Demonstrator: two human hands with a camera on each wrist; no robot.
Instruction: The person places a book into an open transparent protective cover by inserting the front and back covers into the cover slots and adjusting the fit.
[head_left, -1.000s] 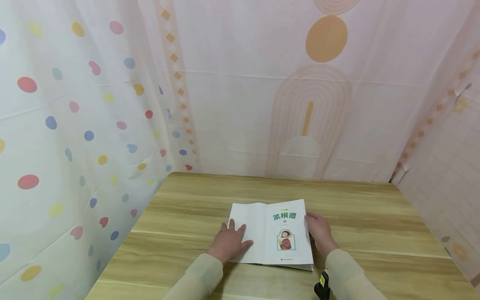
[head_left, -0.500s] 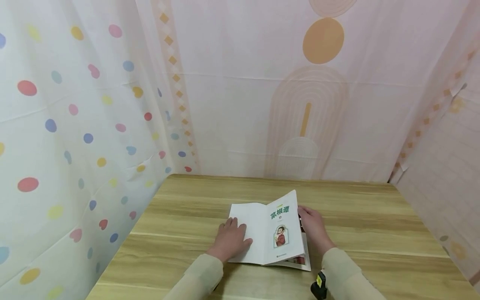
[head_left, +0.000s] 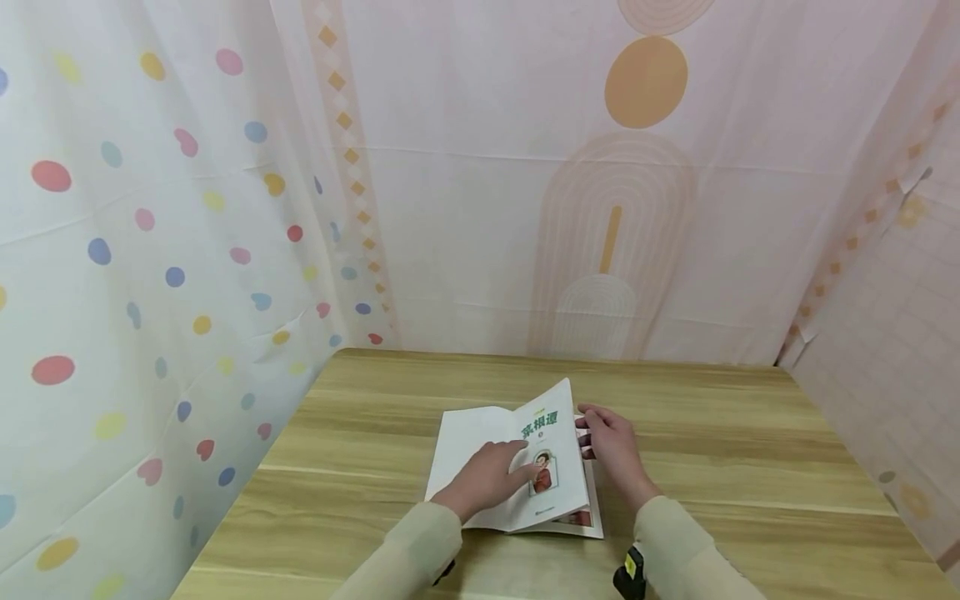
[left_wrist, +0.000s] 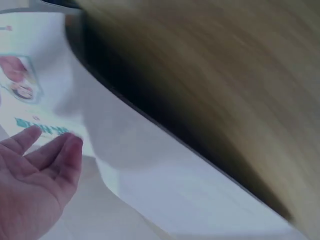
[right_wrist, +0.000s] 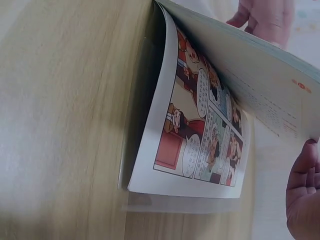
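Note:
An open book (head_left: 468, 442) lies on the table, its blank left page showing. The title page (head_left: 551, 487), with green lettering and a small figure picture, stands tilted up with pages behind it. My left hand (head_left: 483, 479) reaches across the middle fold, fingers extended over the title page; in the left wrist view these fingers (left_wrist: 70, 150) overlap the green lettering. My right hand (head_left: 613, 450) is at the raised pages' outer edge, a fingertip (right_wrist: 311, 142) touching their underside in the right wrist view. Below, colour comic panels (right_wrist: 205, 135) show on the lower page.
The wooden table (head_left: 735, 467) extends around the book. Patterned curtains (head_left: 465, 242) enclose its back and sides. A black device with a yellow patch (head_left: 630, 571) sits by the right sleeve.
The right-hand pages have been lifted from lying flat to standing tilted. My left hand has moved from the blank page rightward to the title page; the book has shifted slightly left.

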